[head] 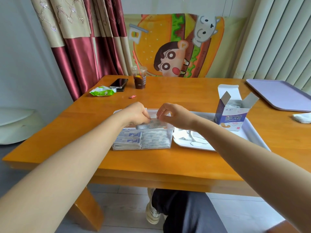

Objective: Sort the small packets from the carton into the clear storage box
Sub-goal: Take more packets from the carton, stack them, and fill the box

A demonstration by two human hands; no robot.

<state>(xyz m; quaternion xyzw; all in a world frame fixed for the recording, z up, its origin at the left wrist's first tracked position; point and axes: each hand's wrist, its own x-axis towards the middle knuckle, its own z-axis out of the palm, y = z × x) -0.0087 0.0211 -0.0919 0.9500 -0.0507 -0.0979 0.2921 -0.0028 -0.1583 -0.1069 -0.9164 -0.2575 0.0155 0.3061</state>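
Head view: packet stack (152,124) held just above clear box (170,132), near table's (168,158) front edge; pinched at left end by left hand (135,115), at right end by right hand (173,116). Forearms stretched forward, fingers curled downward. Open carton (229,115) stood on tray (252,130) beside box.

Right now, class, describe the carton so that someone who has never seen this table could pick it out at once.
Start at the orange wooden table and find the white tray right of the clear storage box. The carton stands at the tray's far end. It alone is upright with top flaps open, purple-blue and white with bold lettering.
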